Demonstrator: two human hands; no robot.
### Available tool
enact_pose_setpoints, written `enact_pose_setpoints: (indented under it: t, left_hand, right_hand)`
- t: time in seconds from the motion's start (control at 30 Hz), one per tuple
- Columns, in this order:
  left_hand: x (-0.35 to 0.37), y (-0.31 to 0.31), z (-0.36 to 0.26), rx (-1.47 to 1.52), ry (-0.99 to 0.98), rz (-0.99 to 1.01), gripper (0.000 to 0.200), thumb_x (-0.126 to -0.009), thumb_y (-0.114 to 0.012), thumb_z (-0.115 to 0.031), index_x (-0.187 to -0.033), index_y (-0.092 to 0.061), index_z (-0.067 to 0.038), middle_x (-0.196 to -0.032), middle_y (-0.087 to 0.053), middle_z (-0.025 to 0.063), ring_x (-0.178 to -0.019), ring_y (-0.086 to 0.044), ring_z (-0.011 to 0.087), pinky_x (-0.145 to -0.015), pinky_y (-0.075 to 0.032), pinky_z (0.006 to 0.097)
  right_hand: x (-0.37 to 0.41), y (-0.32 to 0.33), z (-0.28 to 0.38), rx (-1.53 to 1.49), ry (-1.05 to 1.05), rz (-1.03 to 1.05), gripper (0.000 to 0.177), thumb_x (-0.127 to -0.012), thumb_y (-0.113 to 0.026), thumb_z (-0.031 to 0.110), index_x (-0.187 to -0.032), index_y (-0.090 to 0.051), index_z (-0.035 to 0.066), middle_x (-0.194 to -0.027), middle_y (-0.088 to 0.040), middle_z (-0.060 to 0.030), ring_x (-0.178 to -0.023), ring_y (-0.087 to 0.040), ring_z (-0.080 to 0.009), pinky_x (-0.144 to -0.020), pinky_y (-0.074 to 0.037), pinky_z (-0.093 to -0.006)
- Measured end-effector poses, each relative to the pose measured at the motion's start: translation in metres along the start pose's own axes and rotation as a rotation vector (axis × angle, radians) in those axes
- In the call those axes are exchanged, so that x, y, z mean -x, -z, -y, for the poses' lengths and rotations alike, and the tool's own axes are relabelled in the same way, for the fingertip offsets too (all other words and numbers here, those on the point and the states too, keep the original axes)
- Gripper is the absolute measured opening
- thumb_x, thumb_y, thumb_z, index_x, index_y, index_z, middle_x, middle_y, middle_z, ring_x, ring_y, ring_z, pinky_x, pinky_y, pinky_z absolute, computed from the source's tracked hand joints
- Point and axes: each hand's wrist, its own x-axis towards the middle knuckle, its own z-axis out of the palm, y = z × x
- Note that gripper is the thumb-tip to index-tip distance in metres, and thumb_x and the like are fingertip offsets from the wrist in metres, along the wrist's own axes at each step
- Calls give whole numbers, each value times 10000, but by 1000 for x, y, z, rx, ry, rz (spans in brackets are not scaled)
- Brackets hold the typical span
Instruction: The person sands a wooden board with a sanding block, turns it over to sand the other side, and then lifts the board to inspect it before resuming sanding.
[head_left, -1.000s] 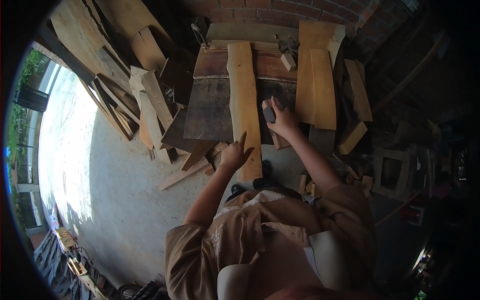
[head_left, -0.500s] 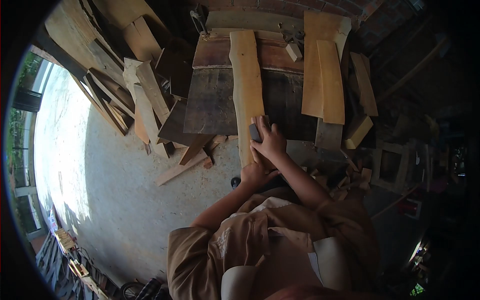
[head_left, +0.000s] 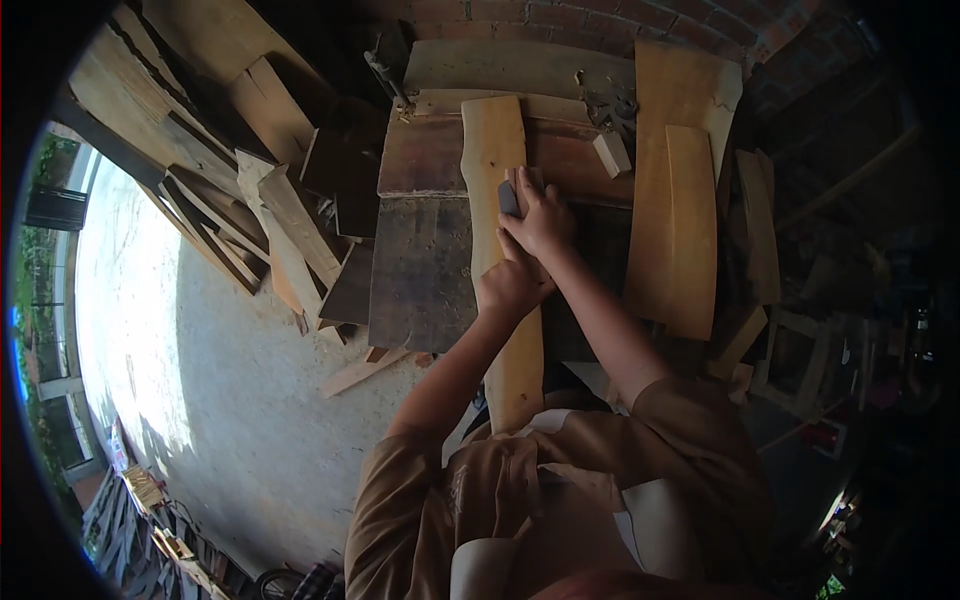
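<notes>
A long pale board [head_left: 497, 140] with a wavy left edge lies lengthwise on the dark workbench [head_left: 420, 260], its near end close to my body. On it is a brown block with a dark grey side [head_left: 509, 199], which looks like a sanding block. My right hand [head_left: 543, 222] is closed over its front part, fingers pointing forward. Just behind, my left hand [head_left: 508, 287] presses low at the block's rear, with forefinger stretched forward and thumb out to the right. Much of the block is hidden beneath both hands.
Two wide boards [head_left: 672, 90] lean at the bench's right side. A small wood offcut [head_left: 612, 155] and a dark metal fitting [head_left: 620, 100] rest toward the back. Planks [head_left: 300, 215] are stacked on the left, beside the concrete floor [head_left: 250, 420]. A brick wall [head_left: 560, 15] stands behind.
Both hands have slid forward along the board together with the block, away from my body. My view has shifted, so the bench appears lower and closer.
</notes>
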Motion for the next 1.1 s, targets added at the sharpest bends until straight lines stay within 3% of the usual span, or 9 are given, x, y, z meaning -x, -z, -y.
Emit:
enact_pose_setpoints:
  t: [0.2, 0.33, 0.43, 0.53, 0.6, 0.73, 0.87, 1.0, 1.1]
  left_hand:
    - [-114, 54, -8, 25, 46, -118, 1117, -687, -480, -682, -1305, -61, 148, -760, -636, 186, -680, -647, 291, -567, -513, 393]
    - [-139, 62, -9, 15, 92, -147, 1052, -702, -473, -662, -1287, -119, 137, -776, -638, 185, -716, -647, 300, -596, -514, 397]
    - [-92, 50, -11, 18, 72, -88, 956, -702, -478, -662, -1202, -228, 113, -783, -641, 183, -717, -648, 306, -593, -516, 395]
    - [-1, 3, 2, 38, 111, -18, 1110, -669, -528, -671, -1275, -101, 156, -732, -634, 196, -687, -646, 305, -577, -520, 393]
    - [81, -26, 10, -5, 114, 45, 1069, -695, -544, -577, -1289, -53, 164, -645, -628, 148, -586, -638, 280, -515, -517, 370]
    - [171, -65, 27, 60, 108, 127, 1112, -663, -566, -609, -1280, -81, 178, -571, -608, 107, -503, -617, 241, -435, -488, 343]
    - [139, -60, 31, 13, 26, 16, 1134, -645, -575, -623, -1269, -92, 192, -545, -596, 88, -469, -604, 223, -391, -468, 336]
    - [42, -23, 32, 12, 32, -88, 1233, -589, -610, -670, -1259, -52, 200, -543, -595, 113, -472, -610, 241, -383, -471, 350]
    - [-40, 30, 27, -6, 70, -77, 1155, -618, -572, -685, -1265, -116, 156, -643, -624, 146, -577, -637, 285, -468, -502, 378]
  right_hand:
    - [-136, 9, 15, 15, -1, 62, 861, -651, -652, 479, -1375, -246, 253, -1089, -475, -190, -967, -538, -325, -804, -463, -399]
    - [-162, 9, 16, 33, 44, 18, 841, -673, -640, 480, -1376, -245, 239, -1179, -437, -217, -1033, -517, -340, -849, -449, -395]
    - [-114, 2, 10, 33, 54, 13, 824, -683, -633, 479, -1373, -253, 237, -1175, -425, -214, -1024, -516, -336, -840, -451, -397]
    - [-8, -11, 2, -19, 124, 19, 810, -656, -669, 408, -1354, -299, 227, -1041, -431, -173, -916, -511, -333, -759, -454, -414]
    - [82, -21, 0, -11, 176, -14, 830, -630, -685, 384, -1353, -307, 231, -969, -427, -162, -854, -502, -318, -712, -460, -414]
    - [193, -31, -5, -88, 211, -92, 784, -633, -693, 358, -1333, -364, 232, -857, -410, -154, -733, -488, -312, -643, -449, -400]
    - [149, -26, 0, -98, 182, -63, 763, -639, -689, 365, -1325, -367, 272, -888, -432, -165, -743, -509, -319, -639, -457, -399]
    - [46, -28, 13, -70, 143, -102, 757, -629, -688, 384, -1314, -378, 296, -912, -452, -151, -765, -542, -311, -644, -478, -405]
    - [-50, -34, 23, -107, 166, -222, 729, -629, -674, 395, -1298, -411, 278, -939, -475, -168, -775, -566, -323, -673, -490, -402]
